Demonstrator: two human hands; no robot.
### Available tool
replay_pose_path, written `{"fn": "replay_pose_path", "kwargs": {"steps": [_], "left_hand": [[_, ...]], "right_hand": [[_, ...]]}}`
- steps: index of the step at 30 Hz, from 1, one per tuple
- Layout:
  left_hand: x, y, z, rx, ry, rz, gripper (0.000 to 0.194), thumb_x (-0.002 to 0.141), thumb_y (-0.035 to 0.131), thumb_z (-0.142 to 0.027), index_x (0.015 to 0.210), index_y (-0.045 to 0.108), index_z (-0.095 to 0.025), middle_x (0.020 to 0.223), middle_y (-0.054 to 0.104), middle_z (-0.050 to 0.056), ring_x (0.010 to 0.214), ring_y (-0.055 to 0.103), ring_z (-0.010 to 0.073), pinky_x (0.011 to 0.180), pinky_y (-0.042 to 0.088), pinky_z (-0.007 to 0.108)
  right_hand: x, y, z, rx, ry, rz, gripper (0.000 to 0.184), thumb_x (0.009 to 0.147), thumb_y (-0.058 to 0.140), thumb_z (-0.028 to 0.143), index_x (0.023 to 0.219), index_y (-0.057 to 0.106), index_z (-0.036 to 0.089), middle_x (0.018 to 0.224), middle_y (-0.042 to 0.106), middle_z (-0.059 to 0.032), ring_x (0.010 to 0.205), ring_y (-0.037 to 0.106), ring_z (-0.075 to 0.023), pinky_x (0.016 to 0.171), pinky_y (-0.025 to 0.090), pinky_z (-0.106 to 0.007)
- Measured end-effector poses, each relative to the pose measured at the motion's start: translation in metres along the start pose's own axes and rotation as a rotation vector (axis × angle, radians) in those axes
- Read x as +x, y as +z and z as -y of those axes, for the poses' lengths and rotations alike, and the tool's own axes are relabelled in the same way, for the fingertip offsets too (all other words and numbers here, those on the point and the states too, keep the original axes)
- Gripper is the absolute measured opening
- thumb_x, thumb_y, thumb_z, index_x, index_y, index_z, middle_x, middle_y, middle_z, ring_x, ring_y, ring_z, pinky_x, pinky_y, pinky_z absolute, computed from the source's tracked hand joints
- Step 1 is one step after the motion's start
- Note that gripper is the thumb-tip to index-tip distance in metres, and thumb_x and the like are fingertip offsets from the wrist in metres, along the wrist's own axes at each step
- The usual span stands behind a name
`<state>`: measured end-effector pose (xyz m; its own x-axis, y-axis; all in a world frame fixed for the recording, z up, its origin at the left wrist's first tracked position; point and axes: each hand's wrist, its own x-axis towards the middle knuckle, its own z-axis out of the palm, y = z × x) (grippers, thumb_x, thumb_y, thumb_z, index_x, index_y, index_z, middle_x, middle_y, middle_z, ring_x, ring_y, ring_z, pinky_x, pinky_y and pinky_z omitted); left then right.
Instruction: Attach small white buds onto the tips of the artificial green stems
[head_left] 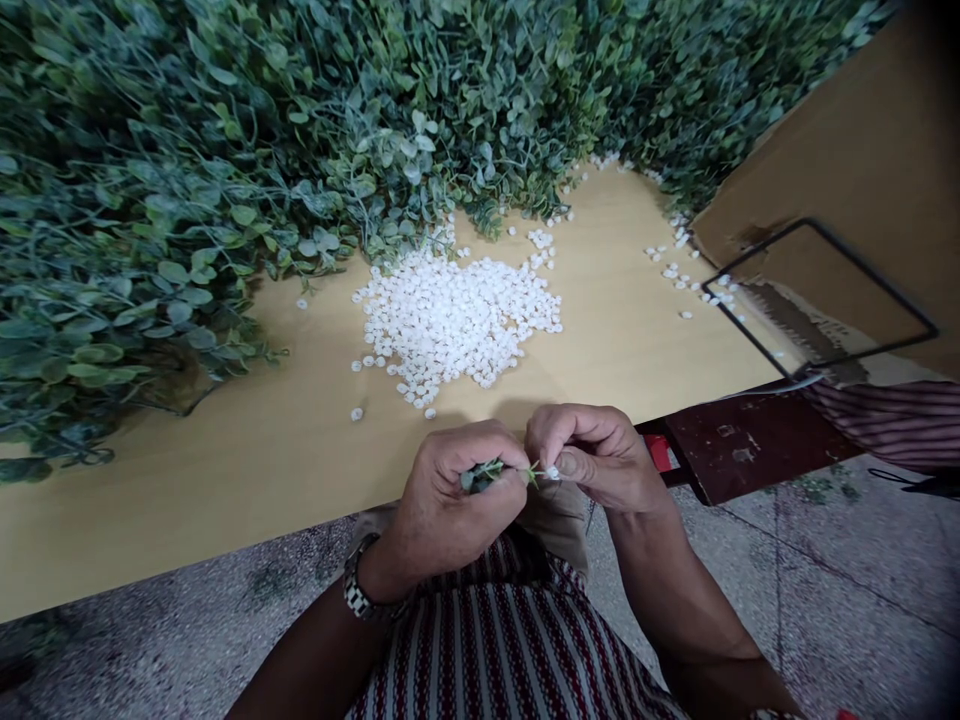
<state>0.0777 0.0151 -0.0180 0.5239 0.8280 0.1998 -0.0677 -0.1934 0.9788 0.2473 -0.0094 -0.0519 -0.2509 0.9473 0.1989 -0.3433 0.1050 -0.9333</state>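
Note:
My left hand [448, 495] is closed round a small green artificial sprig [486, 471], whose stem tip pokes out to the right. My right hand [596, 455] pinches a small white plastic piece [552, 472] right at that stem tip. Both hands are held close together over my lap, just in front of the near edge of the light wooden table [225, 450]. A metal watch sits on my left wrist. A heap of the same white pieces [457, 320] lies on the table a little beyond my hands.
Piles of green artificial foliage [187, 200] cover the table's left and back. A cardboard box [855, 190] with a black wire frame [825, 300] stands at the right. More white pieces [679, 270] lie scattered near it. A dark wooden stool [742, 445] and speckled floor are below.

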Motion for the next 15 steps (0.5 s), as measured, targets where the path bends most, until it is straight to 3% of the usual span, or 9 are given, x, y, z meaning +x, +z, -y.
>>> {"fn": "replay_pose_path", "kwargs": {"steps": [15], "left_hand": [[0.0004, -0.0018, 0.0019, 0.017, 0.037, 0.020, 0.018, 0.069, 0.049, 0.000, 0.059, 0.059, -0.010, 0.058, 0.059, 0.003, 0.054, 0.054, 0.0121, 0.052, 0.043, 0.023]], "right_hand": [[-0.0006, 0.0007, 0.0034, -0.062, -0.009, 0.016, 0.008, 0.081, 0.065, 0.023, 0.078, 0.067, 0.016, 0.067, 0.056, -0.0004, 0.061, 0.049, -0.0102, 0.057, 0.038, -0.025]]}}
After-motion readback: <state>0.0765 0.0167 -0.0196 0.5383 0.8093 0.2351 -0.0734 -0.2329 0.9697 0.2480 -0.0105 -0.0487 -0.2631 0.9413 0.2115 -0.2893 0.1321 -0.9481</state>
